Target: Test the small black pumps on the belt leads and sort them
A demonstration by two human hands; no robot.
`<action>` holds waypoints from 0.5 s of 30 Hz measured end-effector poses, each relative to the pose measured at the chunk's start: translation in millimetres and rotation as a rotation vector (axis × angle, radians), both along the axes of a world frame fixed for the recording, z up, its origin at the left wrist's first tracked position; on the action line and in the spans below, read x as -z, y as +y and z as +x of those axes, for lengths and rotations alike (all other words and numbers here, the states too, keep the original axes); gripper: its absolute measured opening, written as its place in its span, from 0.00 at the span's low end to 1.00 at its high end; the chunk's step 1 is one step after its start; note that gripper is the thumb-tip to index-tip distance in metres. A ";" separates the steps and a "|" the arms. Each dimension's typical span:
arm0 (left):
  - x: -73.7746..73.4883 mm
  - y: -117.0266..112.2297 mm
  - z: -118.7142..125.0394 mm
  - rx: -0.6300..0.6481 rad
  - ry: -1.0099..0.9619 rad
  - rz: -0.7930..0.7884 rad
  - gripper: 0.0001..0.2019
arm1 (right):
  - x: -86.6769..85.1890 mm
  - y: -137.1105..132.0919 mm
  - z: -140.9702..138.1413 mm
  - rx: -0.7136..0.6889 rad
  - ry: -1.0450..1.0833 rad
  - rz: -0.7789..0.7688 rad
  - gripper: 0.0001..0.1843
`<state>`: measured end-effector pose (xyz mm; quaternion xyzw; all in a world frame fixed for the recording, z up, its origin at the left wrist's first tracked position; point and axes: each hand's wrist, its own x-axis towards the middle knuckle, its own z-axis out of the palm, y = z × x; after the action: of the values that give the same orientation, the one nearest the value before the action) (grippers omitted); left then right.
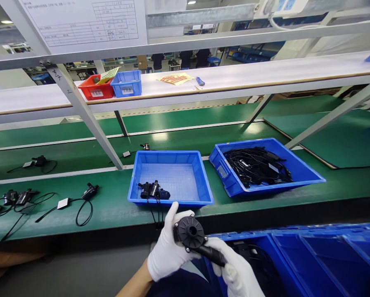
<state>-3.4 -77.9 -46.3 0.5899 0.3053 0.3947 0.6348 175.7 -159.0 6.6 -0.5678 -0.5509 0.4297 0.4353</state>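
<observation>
Both my hands wear white gloves and hold one black part with a round ribbed cap, small screws around its rim and a stubby tube on its side. My left hand is wrapped around the round body from the left, thumb up. My right hand grips the tube at its outer end. Just beyond, on the green bench, stands a blue bin with several small black parts at its near left corner, their cables hanging over the front edge.
Right of that bin, a tilted blue bin holds a heap of black cabled parts. Several black parts with white-tagged cables lie at left. Below right are large blue crates. A shelf carries red and blue boxes.
</observation>
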 end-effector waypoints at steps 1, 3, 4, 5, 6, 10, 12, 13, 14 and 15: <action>-0.3 0.0 -0.4 -0.003 0.005 0.002 0.63 | 2.6 0.0 1.6 -0.012 -0.033 0.009 0.39; -1.3 0.0 -1.0 -0.013 0.014 0.005 0.63 | 7.6 -0.4 3.9 0.008 -0.076 0.029 0.39; -2.0 0.0 -1.3 -0.016 0.016 0.006 0.63 | 9.7 -0.8 4.3 0.032 -0.083 0.037 0.40; -2.6 0.0 -1.4 -0.018 0.016 0.007 0.63 | 11.5 -1.2 4.2 0.051 -0.085 0.041 0.41; -3.3 0.1 -1.3 -0.019 0.015 0.009 0.63 | 13.0 -1.6 3.7 0.058 -0.081 0.040 0.42; -6.8 -1.5 2.6 -0.039 0.020 0.011 0.62 | 19.5 -2.1 1.6 0.096 -0.032 -0.023 0.45; -10.6 -3.4 5.9 -0.055 0.025 0.010 0.62 | 23.0 -0.4 1.5 0.131 -0.019 -0.046 0.44; -13.3 -4.2 7.2 -0.065 0.033 0.009 0.62 | 24.1 1.1 1.4 0.143 -0.021 -0.057 0.41; -16.6 -4.4 7.8 -0.075 0.050 0.007 0.61 | 24.3 3.1 1.1 0.157 -0.019 -0.071 0.38; -20.3 -3.7 7.3 -0.086 0.075 0.003 0.61 | 23.3 5.5 0.4 0.178 -0.002 -0.103 0.35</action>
<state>3.9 -81.7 -26.1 0.5916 0.3534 0.3997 0.6044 176.1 -153.5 -16.7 -0.6364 -0.4760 0.4164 0.4416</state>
